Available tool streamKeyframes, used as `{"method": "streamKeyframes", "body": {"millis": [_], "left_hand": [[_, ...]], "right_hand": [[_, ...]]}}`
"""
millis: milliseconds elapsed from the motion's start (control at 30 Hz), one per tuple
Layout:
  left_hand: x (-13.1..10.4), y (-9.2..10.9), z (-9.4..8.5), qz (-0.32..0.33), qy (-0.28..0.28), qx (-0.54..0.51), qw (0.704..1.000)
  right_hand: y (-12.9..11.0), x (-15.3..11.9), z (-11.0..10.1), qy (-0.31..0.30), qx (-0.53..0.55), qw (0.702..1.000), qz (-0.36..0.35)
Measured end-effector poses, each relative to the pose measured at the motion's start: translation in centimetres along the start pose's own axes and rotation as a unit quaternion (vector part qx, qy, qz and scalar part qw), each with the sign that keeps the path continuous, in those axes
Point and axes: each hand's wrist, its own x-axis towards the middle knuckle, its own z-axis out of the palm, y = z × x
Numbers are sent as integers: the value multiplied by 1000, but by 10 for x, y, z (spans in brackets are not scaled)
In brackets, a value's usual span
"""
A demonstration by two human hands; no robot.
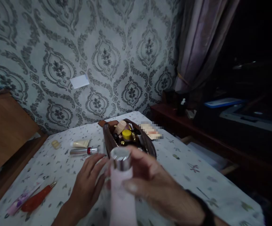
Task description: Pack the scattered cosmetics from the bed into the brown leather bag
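A pale pink bottle with a silver cap [123, 191] stands upright close to the camera, its lower end cut off by the frame. Wrapped around its upper part from the right is my right hand [152, 182], thumb on the front. My left hand [89, 180] is just left of the bottle, fingers loosely stretched and apart; whether its fingertips touch the bottle I cannot tell. Behind both hands sits an open brown cosmetic bag [106, 138], filled with several small items, among them a yellow-capped container [127, 135] and a beige-capped one [120, 126].
Left of the bag lie a cream tube [81, 143], a silver tube with a red band [83, 151] and a small yellowish item [55, 144]. An orange pouch-like item [37, 198] and a purple-patterned tube [24, 197] lie front left on the patterned tablecloth [192, 182]. A wall stands behind.
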Motion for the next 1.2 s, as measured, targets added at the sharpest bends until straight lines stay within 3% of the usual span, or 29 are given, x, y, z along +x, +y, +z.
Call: {"method": "streamKeyframes", "body": {"millis": [67,133,267,433,700,833,1000,1200], "left_hand": [[16,17,5,110,-24,92,989],[26,28,8,167,-53,163,971],[32,35,9,169,-76,198,962],[28,34,9,161,-75,193,965],[27,33,17,169,-52,165,970],[26,31,20,171,-53,162,970],[26,31,21,174,-49,159,971],[26,32,22,180,-43,163,969]], "right_hand": [[-31,-4,-3,61,-69,993,-72],[-55,-6,-7,107,-125,976,-141],[-78,0,-20,161,-211,936,-230],[-72,19,-34,137,-276,906,-290],[-49,51,-48,95,-369,893,-238],[-42,58,-53,99,-497,838,-205],[-39,62,-56,36,-614,767,-182],[-33,70,-57,15,-691,716,-103]]}}
